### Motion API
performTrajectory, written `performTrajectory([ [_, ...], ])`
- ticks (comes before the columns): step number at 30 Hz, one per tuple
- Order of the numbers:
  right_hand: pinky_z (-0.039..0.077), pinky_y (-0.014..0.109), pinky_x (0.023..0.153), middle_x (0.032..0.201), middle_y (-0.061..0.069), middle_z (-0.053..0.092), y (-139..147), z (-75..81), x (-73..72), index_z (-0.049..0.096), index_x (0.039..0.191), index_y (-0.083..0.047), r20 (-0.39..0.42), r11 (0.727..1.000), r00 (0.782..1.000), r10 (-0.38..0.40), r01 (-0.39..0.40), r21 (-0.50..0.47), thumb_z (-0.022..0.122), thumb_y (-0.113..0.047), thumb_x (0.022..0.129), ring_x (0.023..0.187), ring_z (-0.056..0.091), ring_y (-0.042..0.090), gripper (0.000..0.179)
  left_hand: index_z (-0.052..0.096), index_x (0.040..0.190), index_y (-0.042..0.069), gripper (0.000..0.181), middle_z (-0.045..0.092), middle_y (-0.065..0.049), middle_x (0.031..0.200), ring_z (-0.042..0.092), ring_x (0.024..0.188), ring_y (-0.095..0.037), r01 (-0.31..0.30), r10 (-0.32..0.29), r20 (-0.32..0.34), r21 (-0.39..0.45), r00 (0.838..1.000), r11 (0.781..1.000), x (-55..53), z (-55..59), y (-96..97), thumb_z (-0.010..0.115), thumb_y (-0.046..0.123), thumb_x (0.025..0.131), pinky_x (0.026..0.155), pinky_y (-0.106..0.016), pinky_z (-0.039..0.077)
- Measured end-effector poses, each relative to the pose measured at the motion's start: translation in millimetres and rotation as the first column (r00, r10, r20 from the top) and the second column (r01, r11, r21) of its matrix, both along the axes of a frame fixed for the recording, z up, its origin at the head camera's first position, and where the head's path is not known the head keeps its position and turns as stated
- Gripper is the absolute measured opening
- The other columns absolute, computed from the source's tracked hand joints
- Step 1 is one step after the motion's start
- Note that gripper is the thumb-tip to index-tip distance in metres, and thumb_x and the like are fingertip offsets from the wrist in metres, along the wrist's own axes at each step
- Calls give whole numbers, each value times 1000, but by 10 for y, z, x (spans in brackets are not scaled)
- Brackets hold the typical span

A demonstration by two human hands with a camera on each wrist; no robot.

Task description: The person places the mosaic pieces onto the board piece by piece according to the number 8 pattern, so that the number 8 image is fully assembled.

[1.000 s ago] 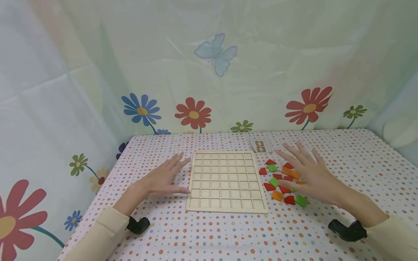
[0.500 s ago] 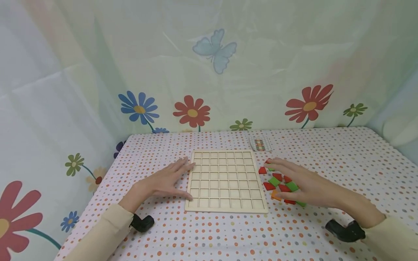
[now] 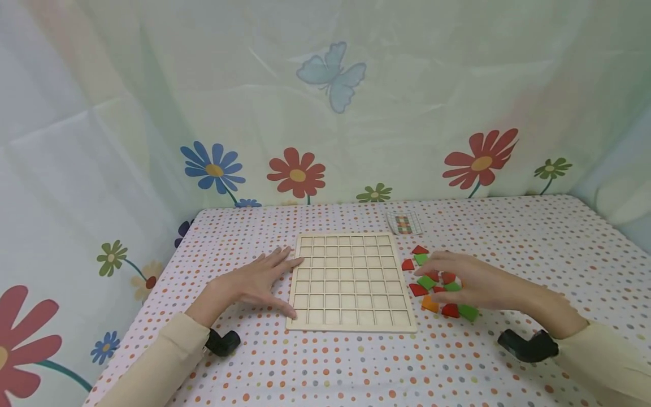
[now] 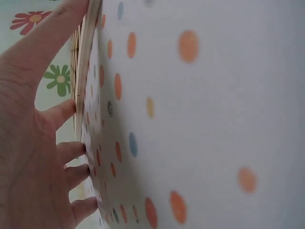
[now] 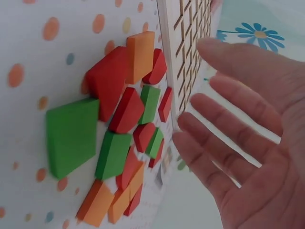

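Note:
A pale wooden grid board (image 3: 346, 288) lies flat on the table, its cells bare. My left hand (image 3: 256, 282) rests at its left side, thumb and index finger spread on the edge; in the left wrist view the other fingertips meet the cloth. To the board's right is a loose cluster of flat pieces: a green square tile (image 5: 72, 138), a red rounded piece (image 5: 107, 81), an orange tile (image 5: 140, 57) and several more. Over this cluster hovers my right hand (image 3: 465, 280), fingers slightly bent and palm free of any piece. It hides part of the cluster in the head view.
A small printed card (image 3: 404, 223) with a coloured grid pattern lies behind the board, toward the right. The table (image 3: 325, 367) is covered by a dotted cloth. A flowered curtain (image 3: 407, 113) hangs along the back and left side.
My left hand has come down and right onto the board's edge. The right hand has lowered toward the pieces, its spread fingers drawing closer together and bending. Board and pieces stay put.

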State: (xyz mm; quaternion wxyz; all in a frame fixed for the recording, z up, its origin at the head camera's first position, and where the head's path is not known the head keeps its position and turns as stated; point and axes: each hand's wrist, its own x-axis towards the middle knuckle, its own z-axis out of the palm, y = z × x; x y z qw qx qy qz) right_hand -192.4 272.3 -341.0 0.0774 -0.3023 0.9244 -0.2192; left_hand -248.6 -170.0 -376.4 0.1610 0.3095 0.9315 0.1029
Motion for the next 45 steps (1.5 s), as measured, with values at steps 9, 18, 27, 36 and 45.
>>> performTrajectory([
  [9, 50, 23, 61, 89, -8, 63, -293, -7, -168, 77, 104, -9, 23, 997, 999, -33, 31, 70, 89, -17, 85, 72, 51, 8, 24, 21, 169, 25, 119, 5, -14, 176, 2, 162, -35, -4, 3, 16, 29, 1000, 1000, 10, -10, -14, 82, 70, 77, 128, -59, 9],
  [18, 47, 22, 57, 81, -9, 59, -342, -165, -137, 75, 100, -7, 69, 999, 997, -29, 28, 25, 89, -7, 82, 65, 49, 5, 23, 22, 169, 24, 116, 7, -13, 176, 4, 161, -36, 2, -1, -23, 51, 1000, 999, 58, -171, -45, 79, 70, 79, 128, -61, 9],
  [27, 53, 23, 62, 80, -6, 63, -366, -181, -114, 73, 97, -7, 120, 993, 986, -113, 115, -7, 89, -4, 82, 70, 55, 10, 22, 18, 169, 30, 112, 6, -6, 176, 3, 162, -32, -11, 14, -94, 41, 995, 999, 70, -257, -67, 71, 76, 83, 129, -59, 7],
  [36, 55, 24, 64, 84, -7, 67, -277, -165, -116, 76, 93, -9, 71, 989, 992, -103, 110, -96, 91, -4, 78, 73, 60, 9, 22, 16, 170, 32, 109, 3, -7, 177, -2, 162, -33, -14, 17, -127, 23, 992, 1000, 33, -232, -23, 67, 77, 85, 128, -60, 2],
  [45, 56, 24, 65, 86, -7, 67, -312, -174, -142, 77, 92, -9, 72, 989, 996, -60, 68, -128, 91, -3, 78, 73, 61, 7, 21, 21, 169, 28, 111, 7, -12, 176, 1, 161, -37, -2, 6, -101, 45, 995, 999, 28, -201, -71, 74, 72, 83, 127, -64, 5],
])
